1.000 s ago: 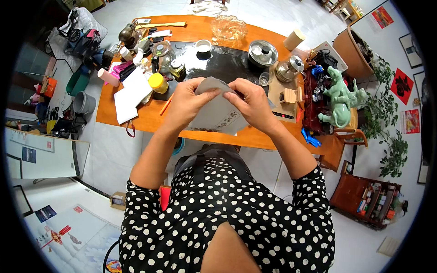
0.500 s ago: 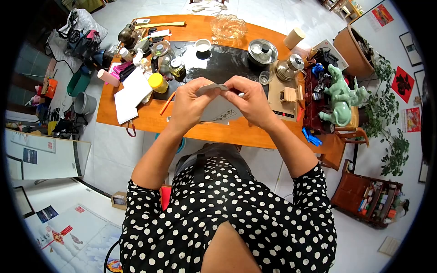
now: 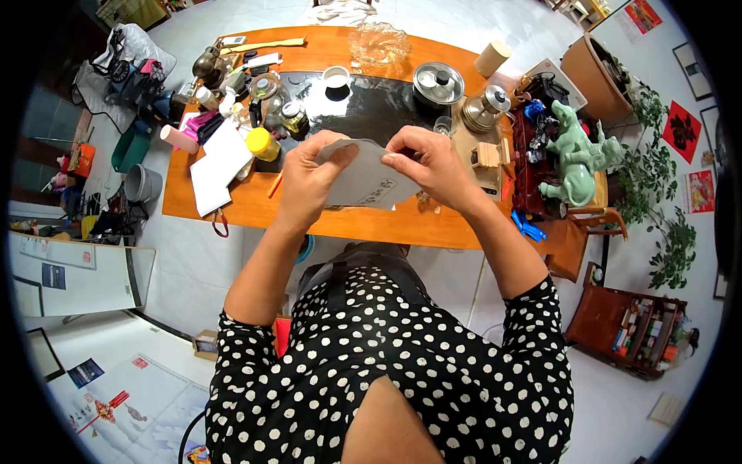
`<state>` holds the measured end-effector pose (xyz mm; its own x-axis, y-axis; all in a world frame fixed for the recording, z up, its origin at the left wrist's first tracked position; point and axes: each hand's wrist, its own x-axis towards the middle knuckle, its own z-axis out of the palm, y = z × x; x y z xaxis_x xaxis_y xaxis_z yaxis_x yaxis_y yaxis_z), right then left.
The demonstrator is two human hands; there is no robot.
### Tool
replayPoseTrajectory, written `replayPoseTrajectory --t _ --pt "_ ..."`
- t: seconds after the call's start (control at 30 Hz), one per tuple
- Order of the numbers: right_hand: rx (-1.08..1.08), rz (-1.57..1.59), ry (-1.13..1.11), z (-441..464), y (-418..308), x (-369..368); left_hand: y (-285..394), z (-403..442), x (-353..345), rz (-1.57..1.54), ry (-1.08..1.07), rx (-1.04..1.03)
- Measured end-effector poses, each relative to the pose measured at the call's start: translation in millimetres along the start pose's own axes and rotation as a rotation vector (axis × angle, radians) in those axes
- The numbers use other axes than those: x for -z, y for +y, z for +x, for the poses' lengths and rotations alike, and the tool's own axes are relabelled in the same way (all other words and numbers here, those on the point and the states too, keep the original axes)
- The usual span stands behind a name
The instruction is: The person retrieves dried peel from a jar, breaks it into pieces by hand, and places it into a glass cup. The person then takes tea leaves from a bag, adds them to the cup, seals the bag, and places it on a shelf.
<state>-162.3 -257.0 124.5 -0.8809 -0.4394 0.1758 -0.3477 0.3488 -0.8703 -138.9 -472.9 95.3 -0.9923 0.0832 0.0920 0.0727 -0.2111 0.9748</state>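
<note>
A light grey paper packet (image 3: 363,179) with dark printed characters near its lower edge is held up above the near side of the wooden table. My left hand (image 3: 311,178) pinches its upper left part between thumb and fingers. At the upper right edge, my right hand (image 3: 430,166) has thumb and index finger pressed together on the packet. The back of the packet is hidden from view.
The wooden table (image 3: 255,216) carries a yellow-lidded jar (image 3: 263,144), white papers (image 3: 210,184), a lidded metal pot (image 3: 438,83), a glass kettle (image 3: 485,110) and a white cup (image 3: 336,77). A green figurine (image 3: 576,158) stands at the right.
The packet's top has gone from folded toward me to more upright and wider. My hands have moved slightly apart, and the view has shifted a little.
</note>
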Motion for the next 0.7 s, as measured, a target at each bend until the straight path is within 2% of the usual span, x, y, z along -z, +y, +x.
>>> replayPoseTrajectory --t 0.1,0.3,0.43,0.5,0.6,0.7 --pt "-0.082 -0.048 -0.041 -2 3 13 3 0 4 -0.022 0.008 0.023" --pt "0.096 -0.210 0.075 -9 6 4 0 0 1 -0.074 0.041 0.046" --pt "0.017 -0.094 -0.032 -9 7 18 0 -1 -1 -0.048 0.058 -0.042" --pt "0.021 -0.090 -0.060 -9 13 28 4 -2 3 -0.088 0.045 -0.014" --pt "0.049 -0.141 -0.033 -14 10 27 4 -3 0 -0.121 0.041 -0.007" --pt "0.138 -0.345 0.086 -21 4 19 3 -1 -1 -0.148 0.049 -0.008"
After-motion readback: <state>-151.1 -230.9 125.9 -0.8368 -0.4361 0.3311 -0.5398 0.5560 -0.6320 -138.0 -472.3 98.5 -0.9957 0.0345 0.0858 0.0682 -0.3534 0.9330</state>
